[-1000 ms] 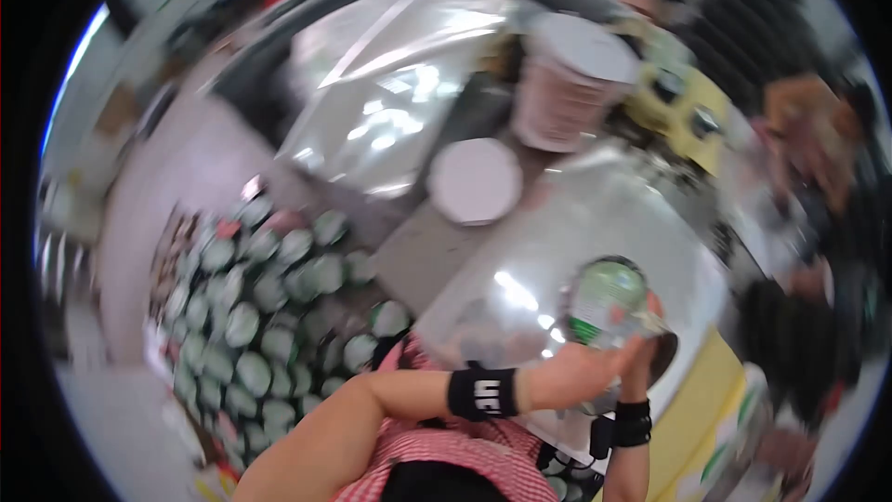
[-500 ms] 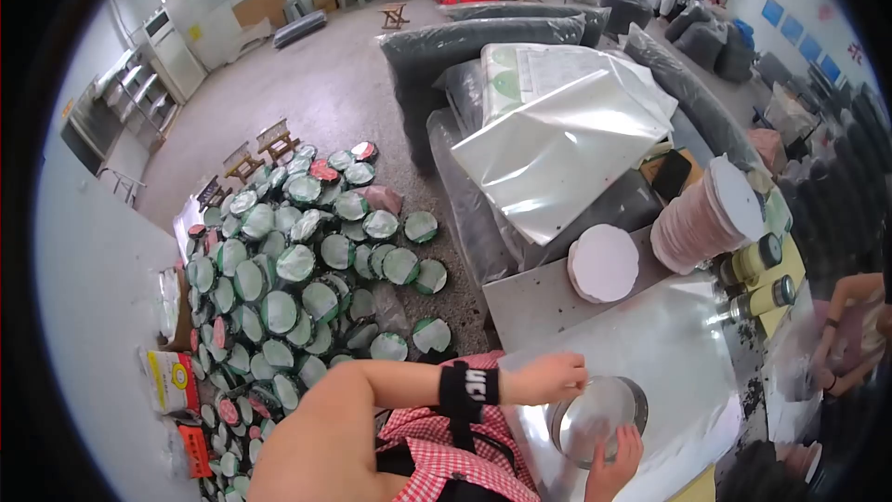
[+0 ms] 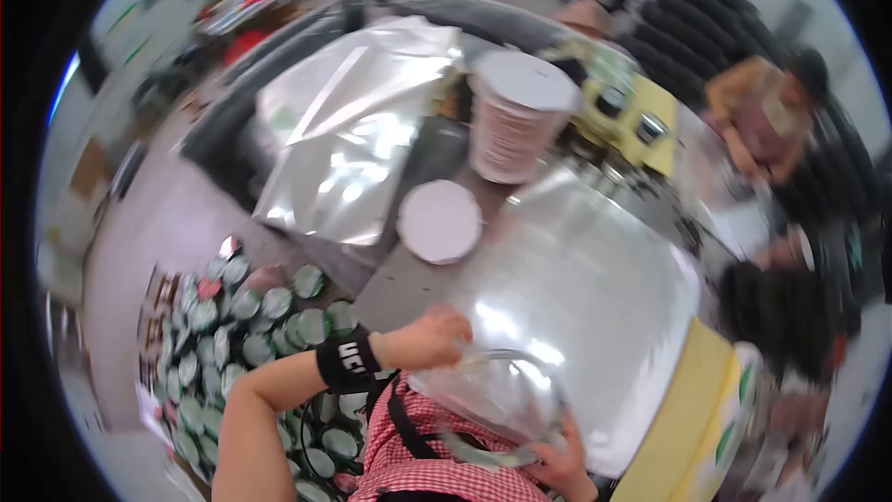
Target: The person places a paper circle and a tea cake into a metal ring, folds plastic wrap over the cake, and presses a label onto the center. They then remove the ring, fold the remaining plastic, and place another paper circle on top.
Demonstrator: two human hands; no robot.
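A clear round piece with a thin rim [image 3: 502, 400], something like a shallow hoop, is tilted up at the table's near edge in front of the checked apron [image 3: 400, 446]. My right hand [image 3: 562, 455] is closed on its right lower rim, thumb and fingers on either side. At its upper left, my left hand [image 3: 429, 338] has curled fingers, close to the rim; what it holds, if anything, is blurred. A black band [image 3: 348, 363] is round my left wrist. Under and beyond the piece lies a shiny silvery sheet [image 3: 595, 297] on the table.
Past the sheet stand a low stack of pale round pads [image 3: 439, 221] and a taller pinkish stack [image 3: 516, 125]. Film-wrapped material [image 3: 353, 139] lies behind. Many green-edged discs [image 3: 223, 335] are heaped on the floor at left. Yellow sheets [image 3: 678, 409] edge the right; another person [image 3: 757, 121] sits beyond.
The view has swung right. The clear round piece has been lifted from flat on the sheet and tilted toward my body, with my right hand now gripping its rim.
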